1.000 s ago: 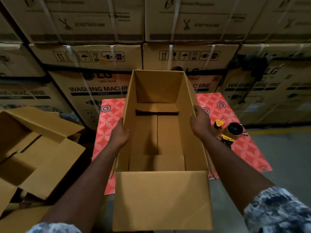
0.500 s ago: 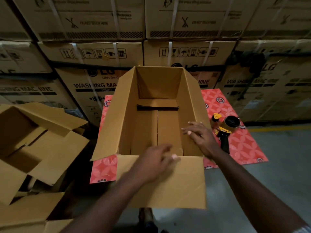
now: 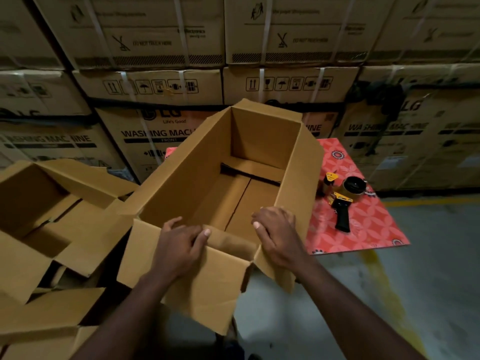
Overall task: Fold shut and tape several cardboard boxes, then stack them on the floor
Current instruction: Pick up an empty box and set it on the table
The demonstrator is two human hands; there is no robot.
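Your box [image 3: 197, 183] sits top-open on the red-patterned counter [image 3: 363, 229], with its near end overhanging the counter's edge toward you. Inside there are only its own bottom flaps, with a seam down the middle. All the top flaps are unfolded.

Your left hand [image 3: 179, 245] grips the near flap [image 3: 207, 276] at the fold, fingers curled over the rim. Your right hand [image 3: 278, 235] is curled round the box's near right corner and grips it.

Counts:
- 1 box in your hands.
- 1 tape dispenser [image 3: 345, 198], yellow and black, lying on the counter right of the box and not touching it.
- A pile of opened boxes [image 3: 52, 216] left of the box. At least 2; I can't tell the exact number. The top one shows only its own flaps inside.
- Strapped washing-machine cartons [image 3: 155, 87] stacked behind the box, 3 rows in view.
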